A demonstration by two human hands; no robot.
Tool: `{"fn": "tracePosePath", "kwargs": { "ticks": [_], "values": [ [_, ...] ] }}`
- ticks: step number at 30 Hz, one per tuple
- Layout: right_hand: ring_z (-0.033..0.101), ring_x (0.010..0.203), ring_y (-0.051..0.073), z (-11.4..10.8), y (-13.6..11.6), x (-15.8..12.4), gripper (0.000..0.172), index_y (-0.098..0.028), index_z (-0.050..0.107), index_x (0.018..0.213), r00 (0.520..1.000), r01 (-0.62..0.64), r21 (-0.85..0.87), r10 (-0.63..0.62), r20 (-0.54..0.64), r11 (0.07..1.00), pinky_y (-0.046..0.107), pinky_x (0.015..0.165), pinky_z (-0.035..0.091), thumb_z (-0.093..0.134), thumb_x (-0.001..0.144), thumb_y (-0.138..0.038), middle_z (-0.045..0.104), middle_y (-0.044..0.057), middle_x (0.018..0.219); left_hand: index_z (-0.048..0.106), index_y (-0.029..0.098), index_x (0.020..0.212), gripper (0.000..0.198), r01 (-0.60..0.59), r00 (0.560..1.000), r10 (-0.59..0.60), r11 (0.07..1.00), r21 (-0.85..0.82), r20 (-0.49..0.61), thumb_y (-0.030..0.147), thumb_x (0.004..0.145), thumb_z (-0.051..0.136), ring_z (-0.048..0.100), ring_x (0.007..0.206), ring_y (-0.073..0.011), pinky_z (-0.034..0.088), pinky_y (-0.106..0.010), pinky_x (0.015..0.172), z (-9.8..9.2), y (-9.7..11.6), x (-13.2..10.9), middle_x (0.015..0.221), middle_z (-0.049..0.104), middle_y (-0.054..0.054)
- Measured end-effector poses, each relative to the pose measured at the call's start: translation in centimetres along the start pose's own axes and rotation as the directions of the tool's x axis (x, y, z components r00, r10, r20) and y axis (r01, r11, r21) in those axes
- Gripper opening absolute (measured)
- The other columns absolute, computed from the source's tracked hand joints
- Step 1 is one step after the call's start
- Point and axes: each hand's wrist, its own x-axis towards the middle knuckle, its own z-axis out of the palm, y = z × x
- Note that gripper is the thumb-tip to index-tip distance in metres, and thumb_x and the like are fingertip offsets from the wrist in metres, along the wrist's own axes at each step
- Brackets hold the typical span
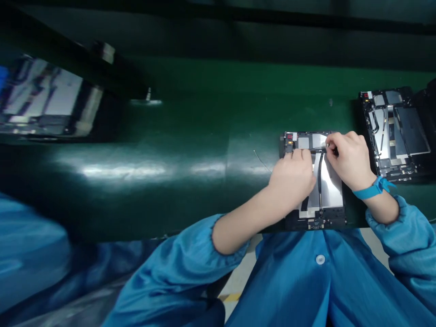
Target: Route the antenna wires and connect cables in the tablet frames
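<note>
A tablet with its insides showing (331, 181) lies at the table's front edge, silver panels and dark ribbon cables exposed. My left hand (293, 175) rests on its upper left part, fingers curled down and closed. From under that hand a thin cable (261, 161) sticks out to the left over the table. My right hand (350, 159) pinches thumb and forefinger together at the tablet's upper right edge; what lies between these fingertips is too small to make out. A blue band (369, 190) circles my right wrist.
Another opened tablet (413, 131), seemingly atop a dark stack, sits on the right. More opened devices (64, 93), blurred, are piled at the far left beside a dark post (116, 72). The green table (204, 122) reflects light. A blue sleeve (30, 254) shows at lower left.
</note>
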Motion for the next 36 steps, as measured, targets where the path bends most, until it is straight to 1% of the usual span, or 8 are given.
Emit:
{"fn": "tracePosePath", "kwargs": {
  "ticks": [3, 6, 11, 17, 21, 25, 31, 36],
  "values": [
    [0.057, 0.082, 0.026, -0.4, -0.1, -0.3, 0.021, -0.025, 0.064, 0.09, 0.995, 0.07, -0.016, -0.068, 0.066, 0.997, 0.039, 0.072, 0.036, 0.056, 0.085, -0.006, 0.069, 0.004, 0.074, 0.065, 0.006, 0.105, 0.027, -0.002, 0.996, 0.007, 0.999, 0.048, -0.094, 0.01, 0.082, 0.052, 0.071, 0.086, -0.0326, 0.054, -0.039, 0.071, 1.3, 0.6, -0.2, 0.095, 0.07, -0.022],
    [0.06, 0.081, 0.025, -1.0, 0.1, -1.2, 0.02, -0.025, 0.064, 0.089, 0.997, 0.035, 0.076, -0.039, 0.061, 0.996, 0.037, 0.073, 0.041, 0.06, 0.082, -0.007, 0.07, 0.002, 0.075, 0.063, 0.009, 0.1, 0.023, -0.012, 0.988, 0.01, 1.0, -0.013, -0.155, 0.008, 0.081, 0.051, 0.068, 0.085, -0.0298, 0.054, -0.038, 0.073, 1.9, -0.3, -0.2, 0.093, 0.069, -0.019],
    [0.067, 0.077, 0.02, -1.1, 0.8, -2.6, 0.012, -0.025, 0.064, 0.087, 0.985, -0.172, 0.371, 0.17, 0.04, 0.912, 0.036, 0.075, 0.055, 0.065, 0.081, -0.015, 0.072, 0.0, 0.078, 0.061, 0.013, 0.1, 0.019, 0.014, 0.99, -0.05, 0.966, -0.26, -0.131, 0.01, 0.083, 0.052, 0.064, 0.084, -0.0253, 0.052, -0.037, 0.076, 1.9, -1.2, -0.3, 0.089, 0.068, -0.012],
    [0.07, 0.075, 0.018, 0.4, 1.4, -3.4, 0.007, -0.024, 0.061, 0.09, 0.9, -0.384, 0.563, 0.433, 0.05, 0.732, 0.034, 0.072, 0.061, 0.065, 0.085, -0.025, 0.071, 0.001, 0.082, 0.067, 0.015, 0.108, 0.019, -0.099, 0.965, 0.029, 0.961, -0.259, -0.261, 0.023, 0.095, 0.056, 0.062, 0.101, -0.0291, 0.048, -0.041, 0.089, 1.3, -0.5, 1.2, 0.106, 0.07, -0.014],
    [0.071, 0.079, 0.017, 0.9, 1.7, -3.5, 0.009, -0.024, 0.059, 0.091, 0.883, -0.404, 0.599, 0.466, 0.058, 0.691, 0.032, 0.074, 0.062, 0.065, 0.087, -0.029, 0.069, 0.001, 0.085, 0.072, 0.018, 0.095, 0.016, -0.214, 0.974, 0.166, 0.898, -0.384, -0.155, 0.02, 0.094, 0.057, 0.06, 0.102, -0.0273, 0.047, -0.042, 0.092, 0.9, -0.9, 4.3, 0.102, 0.07, -0.01],
    [0.07, 0.078, 0.017, 1.0, 1.8, -3.5, 0.008, -0.025, 0.057, 0.091, 0.88, -0.413, 0.593, 0.47, 0.066, 0.691, 0.032, 0.073, 0.062, 0.064, 0.089, -0.029, 0.068, 0.001, 0.084, 0.073, 0.019, 0.082, 0.015, -0.195, 0.979, 0.199, 0.852, -0.486, -0.044, 0.018, 0.089, 0.06, 0.059, 0.089, -0.0234, 0.047, -0.038, 0.088, 0.0, -1.4, 6.5, 0.087, 0.069, -0.006],
    [0.07, 0.078, 0.017, 0.9, 1.8, -3.5, 0.007, -0.025, 0.055, 0.091, 0.877, -0.415, 0.592, 0.476, 0.06, 0.691, 0.033, 0.074, 0.061, 0.062, 0.091, -0.027, 0.066, 0.001, 0.084, 0.077, 0.018, 0.079, 0.014, -0.143, 0.98, 0.194, 0.848, -0.511, 0.047, 0.016, 0.084, 0.065, 0.063, 0.078, -0.0212, 0.046, -0.035, 0.082, -1.2, -1.3, 7.3, 0.079, 0.072, -0.004],
    [0.068, 0.079, 0.017, 0.9, 1.9, -3.7, 0.008, -0.025, 0.054, 0.092, 0.869, -0.422, 0.597, 0.492, 0.053, 0.682, 0.032, 0.073, 0.059, 0.061, 0.092, -0.026, 0.065, 0.001, 0.086, 0.077, 0.018, 0.075, 0.012, -0.135, 0.982, 0.184, 0.853, -0.505, 0.048, 0.015, 0.082, 0.068, 0.065, 0.075, -0.0221, 0.047, -0.036, 0.079, -1.1, -1.0, 7.7, 0.077, 0.072, -0.005]
  ]
}}
